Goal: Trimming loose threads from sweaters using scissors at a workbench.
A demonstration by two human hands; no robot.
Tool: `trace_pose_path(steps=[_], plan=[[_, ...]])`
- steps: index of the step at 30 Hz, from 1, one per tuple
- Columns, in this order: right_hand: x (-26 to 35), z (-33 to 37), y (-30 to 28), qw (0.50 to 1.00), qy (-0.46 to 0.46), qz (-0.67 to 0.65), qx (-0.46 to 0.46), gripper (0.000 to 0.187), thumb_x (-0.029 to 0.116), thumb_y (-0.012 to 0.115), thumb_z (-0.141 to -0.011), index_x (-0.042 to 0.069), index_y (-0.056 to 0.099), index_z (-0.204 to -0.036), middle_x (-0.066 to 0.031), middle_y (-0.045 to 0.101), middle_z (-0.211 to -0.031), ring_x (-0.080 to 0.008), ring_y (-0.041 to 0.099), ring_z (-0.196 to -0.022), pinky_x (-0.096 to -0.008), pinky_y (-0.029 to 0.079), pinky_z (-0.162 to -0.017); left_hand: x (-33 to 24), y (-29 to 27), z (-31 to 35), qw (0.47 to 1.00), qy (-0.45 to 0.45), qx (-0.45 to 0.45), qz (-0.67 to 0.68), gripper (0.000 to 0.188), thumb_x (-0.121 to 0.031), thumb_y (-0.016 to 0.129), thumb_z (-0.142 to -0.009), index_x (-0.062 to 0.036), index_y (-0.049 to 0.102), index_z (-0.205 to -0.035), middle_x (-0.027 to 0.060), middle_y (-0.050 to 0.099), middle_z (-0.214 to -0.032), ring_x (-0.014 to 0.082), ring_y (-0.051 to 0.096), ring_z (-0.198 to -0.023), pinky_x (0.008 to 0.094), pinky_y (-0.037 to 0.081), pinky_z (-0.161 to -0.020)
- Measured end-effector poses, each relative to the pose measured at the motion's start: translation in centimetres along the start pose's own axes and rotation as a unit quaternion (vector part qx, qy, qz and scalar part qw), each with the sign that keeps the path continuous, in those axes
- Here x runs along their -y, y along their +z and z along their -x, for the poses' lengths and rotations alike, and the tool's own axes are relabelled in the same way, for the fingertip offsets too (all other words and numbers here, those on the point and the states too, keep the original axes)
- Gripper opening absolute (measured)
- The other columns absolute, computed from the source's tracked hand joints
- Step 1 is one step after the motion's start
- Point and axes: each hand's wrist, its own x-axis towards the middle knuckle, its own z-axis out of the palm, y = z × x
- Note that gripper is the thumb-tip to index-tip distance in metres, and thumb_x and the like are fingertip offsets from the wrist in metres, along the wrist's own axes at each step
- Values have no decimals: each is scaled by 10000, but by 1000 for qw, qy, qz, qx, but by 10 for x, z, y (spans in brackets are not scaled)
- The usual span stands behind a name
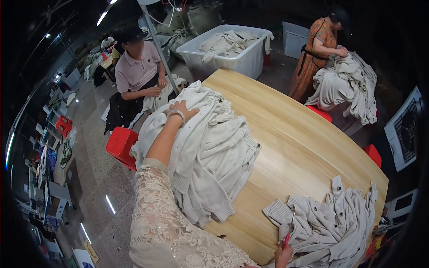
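Pale knitted garments (210, 152) lie heaped at the left of the table (286, 147); a smaller heap (335, 219) lies at right. Left hand (184, 109): fingers spread, resting on the large heap. Right hand (282, 257): fingers wrapped round a red-handled tool (286, 241), probably scissors; good practice keeps its blade (292, 220) from snagging knit.

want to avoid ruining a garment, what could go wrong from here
The pointed red-handled tool in the right grip is right at a light knit garment, so it might snag or nick it. The garment pile under the left grip reaches the edge of the table, so a push might slip some to the floor.
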Motion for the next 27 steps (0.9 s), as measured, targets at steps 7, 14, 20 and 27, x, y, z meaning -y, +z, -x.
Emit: trace_pose_path(steps=[7,14,20,27], plan=[[-4,-9,-30,984,-38,-126,-119,276,47,573,-811,52,645,-1078,-204,662,-915,-372,647,-855,-401,496,-779,-65,51,11,906,289,-306,45,587,-541,628,-784,-100,612,-1171,113,599,-1228,293,494,-1214,492,347,-1035],[-63,-15,-123,945,43,-215,-244,172,152,630,-838,4,590,-917,-238,609,-840,-434,593,-794,-460,467,-659,-261,156,191,805,511,132,272,406,-250,691,-865,-32,610,-1198,90,635,-1111,178,605,-958,303,515,-760],[-164,28,-159,887,146,-301,-320,249,91,604,-901,-56,618,-1101,-120,694,-883,-156,673,-812,-288,515,-718,-430,222,483,615,602,400,314,475,-230,733,-831,-13,582,-1226,136,642,-1060,171,632,-853,295,534,-726],[-217,55,-151,876,166,-302,-337,231,80,587,-912,-68,612,-1088,-110,685,-906,-161,679,-816,-279,517,-724,-495,273,675,614,739,136,243,1001,-282,809,-660,-128,229,-1462,236,425,-1172,462,476,-1024,457,410,-945]])
